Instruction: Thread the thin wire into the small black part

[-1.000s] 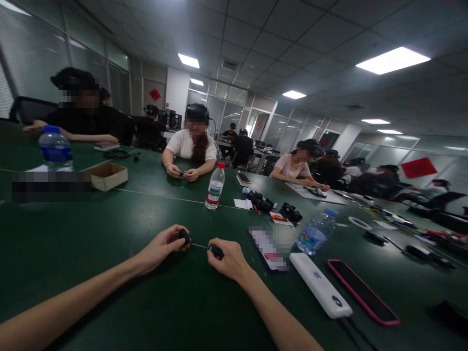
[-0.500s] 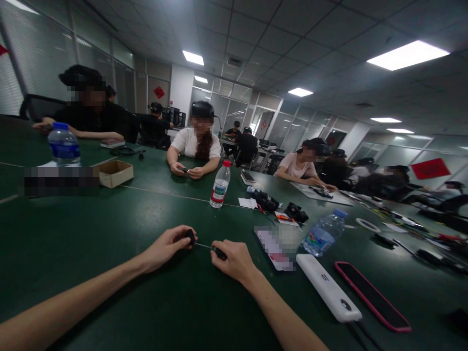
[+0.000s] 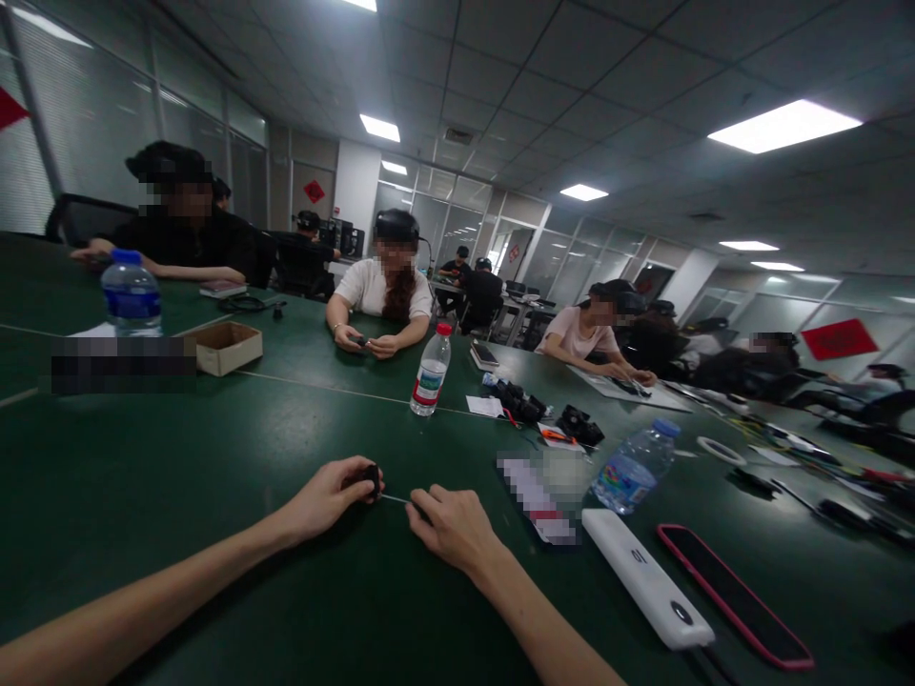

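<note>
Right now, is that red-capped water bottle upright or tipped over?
Upright: the water bottle stands with its base on the green table and its red cap at the top.

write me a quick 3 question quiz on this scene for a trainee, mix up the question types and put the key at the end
1. True or false: a thin rod shows between the left hand and the right hand.

2. What colour is the cap of the bottle straight beyond the hands?
a) blue
b) red
c) white

3. Fill in: the black part is in the ____ hand.

Key: 1. true; 2. b; 3. left
</note>
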`<state>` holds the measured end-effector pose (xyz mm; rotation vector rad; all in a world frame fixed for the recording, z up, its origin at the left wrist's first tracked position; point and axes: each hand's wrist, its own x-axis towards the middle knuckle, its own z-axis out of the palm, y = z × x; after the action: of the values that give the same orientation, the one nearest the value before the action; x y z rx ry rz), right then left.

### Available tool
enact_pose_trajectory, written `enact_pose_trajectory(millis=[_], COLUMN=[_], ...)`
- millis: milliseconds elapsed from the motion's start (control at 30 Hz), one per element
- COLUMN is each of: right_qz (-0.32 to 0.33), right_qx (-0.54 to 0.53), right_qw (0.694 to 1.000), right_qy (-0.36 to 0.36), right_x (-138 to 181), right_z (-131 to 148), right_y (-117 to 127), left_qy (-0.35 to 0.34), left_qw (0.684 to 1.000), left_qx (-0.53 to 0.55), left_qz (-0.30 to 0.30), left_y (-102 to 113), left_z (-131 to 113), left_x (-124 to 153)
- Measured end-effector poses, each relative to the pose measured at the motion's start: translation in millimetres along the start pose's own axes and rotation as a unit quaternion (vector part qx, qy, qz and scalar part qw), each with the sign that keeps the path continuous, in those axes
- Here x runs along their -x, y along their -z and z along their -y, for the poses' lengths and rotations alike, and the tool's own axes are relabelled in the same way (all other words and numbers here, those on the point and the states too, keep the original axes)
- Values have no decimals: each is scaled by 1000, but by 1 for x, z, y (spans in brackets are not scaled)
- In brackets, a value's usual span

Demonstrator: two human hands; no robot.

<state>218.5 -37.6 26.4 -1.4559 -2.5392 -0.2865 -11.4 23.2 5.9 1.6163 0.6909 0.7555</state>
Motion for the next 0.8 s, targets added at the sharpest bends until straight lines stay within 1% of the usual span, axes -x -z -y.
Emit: enact_pose_trajectory(millis=[133, 400, 567, 667, 800], right_qz=[21, 25, 33, 36, 36], right_qx=[14, 12, 12, -6, -21], right_qw=[1000, 1000, 999, 999, 998], right_qy=[-8, 5, -25, -35, -46], right_x=[-1, -1, 1, 2, 2], right_z=[1, 2, 7, 7, 5], right_y=[1, 2, 5, 5, 4], left_qy=[3, 2, 7, 21, 23], left_qw=[1000, 998, 998, 997, 997], left_qx=[-28, -64, -64, -76, -76], left_qz=[3, -1, -6, -12, -14], left_y=[-1, 0, 0, -2, -4], left_z=[0, 6, 9, 6, 1], left_x=[0, 0, 3, 5, 5])
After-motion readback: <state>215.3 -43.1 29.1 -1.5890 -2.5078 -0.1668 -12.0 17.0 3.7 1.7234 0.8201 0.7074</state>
